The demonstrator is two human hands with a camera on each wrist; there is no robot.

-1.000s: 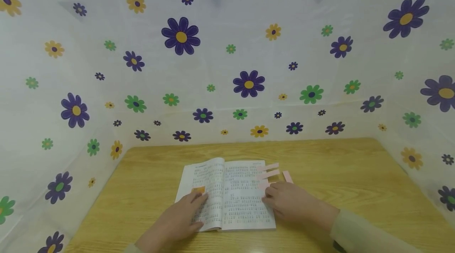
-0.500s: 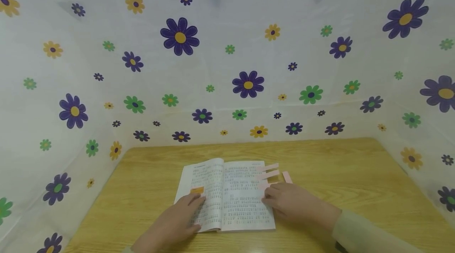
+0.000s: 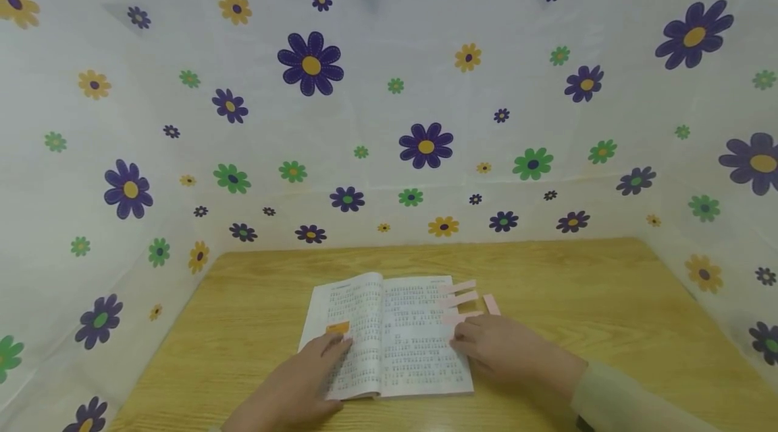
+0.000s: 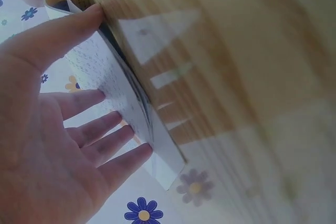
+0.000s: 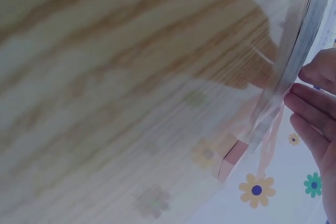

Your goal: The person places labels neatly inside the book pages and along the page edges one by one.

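Note:
An open book (image 3: pixel 419 361) with printed pages lies on the table. My left hand (image 3: pixel 292 378) rests at its left page, fingers spread and fairly straight, beside an orange tab (image 3: pixel 338 328). In the left wrist view the fingertips (image 4: pixel 139 153) touch the page near its outer edge. At the right page's outer edge, my right hand (image 3: pixel 510 347) touches the book with its fingertips; the right wrist view shows fairly straight fingers (image 5: pixel 307 106) there. Several pale pink paper strips (image 3: pixel 463 298) stick out of that edge, the lowest partly behind my right hand.
A small pink block (image 3: pixel 491 304) sits on the wooden table (image 3: pixel 577 297) just right of the strips. Behind and on both sides hang white sheets (image 3: pixel 365 108) with printed flowers. In the wrist views the glossy tabletop reflects its surroundings.
My left hand has slid slightly down and left along the page, showing more of the orange tab. The right hand stays at the book's edge, almost still.

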